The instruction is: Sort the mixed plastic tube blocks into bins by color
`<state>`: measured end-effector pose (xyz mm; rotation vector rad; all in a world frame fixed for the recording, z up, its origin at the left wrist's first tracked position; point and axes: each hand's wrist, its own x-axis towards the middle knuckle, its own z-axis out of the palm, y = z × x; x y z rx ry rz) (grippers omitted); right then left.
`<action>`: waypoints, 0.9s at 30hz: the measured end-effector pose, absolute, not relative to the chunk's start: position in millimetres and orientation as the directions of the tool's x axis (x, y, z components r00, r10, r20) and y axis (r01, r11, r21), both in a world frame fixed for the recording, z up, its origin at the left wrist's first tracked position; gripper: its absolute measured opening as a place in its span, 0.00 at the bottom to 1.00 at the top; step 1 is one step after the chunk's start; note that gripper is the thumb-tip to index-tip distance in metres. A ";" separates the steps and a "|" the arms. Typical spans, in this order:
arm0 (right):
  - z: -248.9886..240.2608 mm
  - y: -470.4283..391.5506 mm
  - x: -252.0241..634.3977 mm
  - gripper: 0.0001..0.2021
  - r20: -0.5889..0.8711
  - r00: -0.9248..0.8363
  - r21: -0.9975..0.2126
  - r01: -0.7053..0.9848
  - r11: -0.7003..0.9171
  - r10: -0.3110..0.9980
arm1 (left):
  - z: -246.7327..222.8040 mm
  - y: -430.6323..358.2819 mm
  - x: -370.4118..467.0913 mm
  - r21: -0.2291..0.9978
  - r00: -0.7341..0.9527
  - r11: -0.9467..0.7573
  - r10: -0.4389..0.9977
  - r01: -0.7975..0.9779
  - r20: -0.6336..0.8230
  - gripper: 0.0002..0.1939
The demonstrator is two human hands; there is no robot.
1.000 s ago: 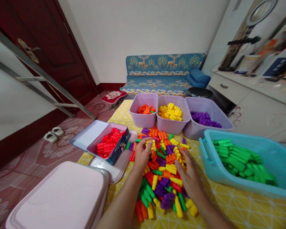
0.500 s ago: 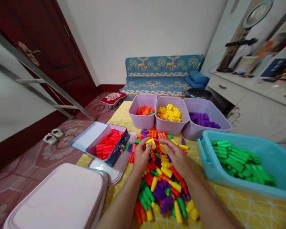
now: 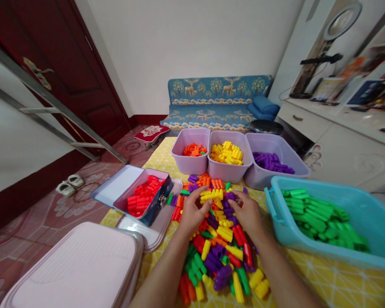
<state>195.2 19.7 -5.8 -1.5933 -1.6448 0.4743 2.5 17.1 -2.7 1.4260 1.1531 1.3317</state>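
Between the thumb and fingers of my left hand [image 3: 193, 211] is a short row of yellow plastic pieces [image 3: 212, 195], raised over the pile. My right hand [image 3: 247, 212] is on the pile's right side, thumb and fingers apart, beside purple plastic pieces [image 3: 230, 197]; its fingertips appear to touch them. The mixed pile of tube-like pieces, in red, green, yellow, orange and purple, spreads below and between both forearms, which hide parts of it. A small group of orange pieces [image 3: 217, 184] lies just beyond my hands.
Lilac bins hold orange [image 3: 194, 149], yellow [image 3: 227, 153] and purple pieces [image 3: 271, 162] at the table's back. A blue tub [image 3: 276, 214] with green pieces stands right. Left are an open tin [image 3: 152, 218] with red pieces and pale lids [image 3: 73, 265]. A ladder [image 3: 57, 105] leans farther left.
The yellow in my left hand now shows as a longer row of pieces. My right hand has moved slightly right and down, away from my left, to the purple pieces.
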 end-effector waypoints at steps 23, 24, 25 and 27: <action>24.3 10.3 198.2 0.15 0.190 0.100 -0.903 0.408 0.134 0.977 | -8.0 19.4 2.1 0.973 0.032 -0.209 0.978 0.098 0.206 0.21; 18.3 11.6 199.5 0.13 0.183 0.069 -0.842 0.526 0.120 0.981 | -7.6 19.3 2.6 0.974 0.035 -0.205 0.979 0.091 0.203 0.22; 13.5 12.3 199.9 0.12 0.177 0.045 -0.774 0.623 0.111 0.983 | -7.2 19.2 3.1 0.976 0.039 -0.200 0.980 0.084 0.197 0.22; 6.7 12.7 197.9 0.12 0.159 0.008 -0.663 0.742 0.101 0.987 | -6.4 18.8 4.0 0.979 0.052 -0.189 0.981 0.071 0.185 0.24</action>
